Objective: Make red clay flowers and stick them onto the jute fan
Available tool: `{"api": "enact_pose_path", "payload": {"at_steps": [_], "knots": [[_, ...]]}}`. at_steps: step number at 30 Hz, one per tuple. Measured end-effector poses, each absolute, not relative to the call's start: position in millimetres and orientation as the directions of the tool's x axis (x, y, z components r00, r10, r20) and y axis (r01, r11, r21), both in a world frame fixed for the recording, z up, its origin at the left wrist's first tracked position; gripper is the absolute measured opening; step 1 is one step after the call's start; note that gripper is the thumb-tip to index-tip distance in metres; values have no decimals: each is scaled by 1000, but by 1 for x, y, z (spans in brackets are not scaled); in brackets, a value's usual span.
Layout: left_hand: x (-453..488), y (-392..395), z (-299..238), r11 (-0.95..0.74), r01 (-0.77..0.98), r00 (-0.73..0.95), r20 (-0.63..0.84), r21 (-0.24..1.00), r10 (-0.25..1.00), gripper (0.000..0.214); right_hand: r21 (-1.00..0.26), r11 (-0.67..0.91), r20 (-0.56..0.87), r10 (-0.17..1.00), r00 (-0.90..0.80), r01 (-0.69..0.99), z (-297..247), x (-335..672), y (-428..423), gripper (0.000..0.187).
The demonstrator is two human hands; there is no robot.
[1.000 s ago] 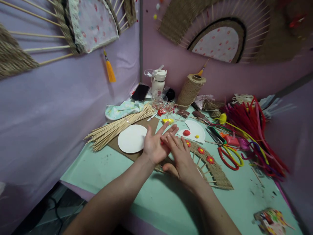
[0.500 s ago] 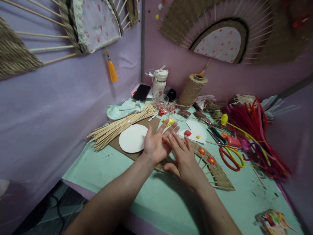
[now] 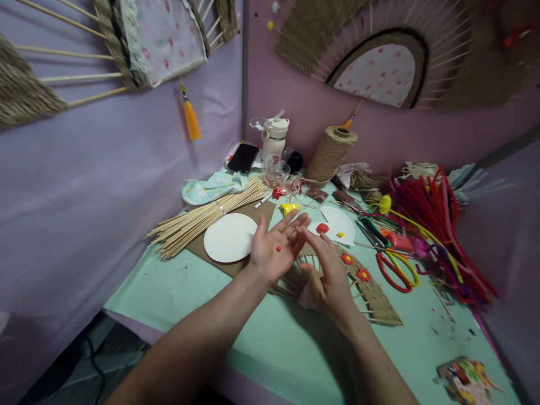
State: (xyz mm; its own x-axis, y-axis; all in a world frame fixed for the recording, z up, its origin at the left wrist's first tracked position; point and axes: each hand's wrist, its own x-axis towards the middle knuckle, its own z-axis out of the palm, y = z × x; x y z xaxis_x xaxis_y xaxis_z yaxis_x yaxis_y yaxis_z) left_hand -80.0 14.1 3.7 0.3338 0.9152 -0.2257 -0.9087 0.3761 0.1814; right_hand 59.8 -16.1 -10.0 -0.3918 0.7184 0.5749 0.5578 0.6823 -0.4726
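My left hand (image 3: 276, 250) is turned palm up with its fingers stretched out. On its palm lies a small red clay ball (image 3: 279, 248). My right hand (image 3: 327, 275) hovers just to the right, thumb apart from the fingers, its fingertips close to or touching the left fingers; I cannot tell which. Beneath both hands, partly covered, is a woven twine fan (image 3: 382, 301) with red clay flowers (image 3: 347, 259) on its band. Behind them, a cut white paper plate (image 3: 348, 236) bears a red clay lump (image 3: 323, 228) and a bit of yellow clay (image 3: 340, 234).
Left of the hands are a white disc (image 3: 230, 239) on cardboard and a bundle of thin sticks (image 3: 189, 228). Scissors (image 3: 396, 273) and red pipe cleaners (image 3: 430, 230) lie to the right. A twine spool (image 3: 333, 154) and a white bottle (image 3: 275, 140) stand behind.
My right hand has drawn back a little from the left palm, and its thumb has lifted. The red ball now shows in the middle of the left palm.
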Motion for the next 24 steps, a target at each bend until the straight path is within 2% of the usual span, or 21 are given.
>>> {"api": "enact_pose_path", "payload": {"at_steps": [3, 6, 10, 14, 17, 19, 21, 24], "knots": [[-79, 13, 3, 377, -902, 336, -207, 209, 919, 71, -519, 636, 588, 751, -302, 571, -7, 57, -16, 25], [-76, 11, 3, 367, -896, 323, -202, 251, 925, 71, -524, 634, 576, 756, -311, 570, -6, 50, -17, 14], [-71, 8, 4, 346, -887, 297, -197, 306, 934, 71, -578, 587, 520, 800, -298, 566, -6, 43, -19, 15], [-78, 11, 8, 305, -877, 247, -194, 373, 949, 66, -726, 502, 482, 859, -173, 470, -5, 46, -16, 14], [-88, 16, 10, 94, -859, 25, -141, 503, 990, 57, -834, 375, 421, 907, 28, 404, -4, 55, -5, 13], [-92, 19, 10, -38, -809, -124, -107, 586, 987, 47, -873, 286, 342, 936, 78, 394, -7, 61, 3, 18], [-91, 19, 8, -72, -753, -187, -108, 654, 976, 36, -859, 243, 295, 954, 48, 451, -12, 65, 11, 22], [-85, 18, 3, -14, -685, -180, -150, 729, 972, 21, -757, 260, 307, 951, -25, 600, -26, 66, 17, 25]]}}
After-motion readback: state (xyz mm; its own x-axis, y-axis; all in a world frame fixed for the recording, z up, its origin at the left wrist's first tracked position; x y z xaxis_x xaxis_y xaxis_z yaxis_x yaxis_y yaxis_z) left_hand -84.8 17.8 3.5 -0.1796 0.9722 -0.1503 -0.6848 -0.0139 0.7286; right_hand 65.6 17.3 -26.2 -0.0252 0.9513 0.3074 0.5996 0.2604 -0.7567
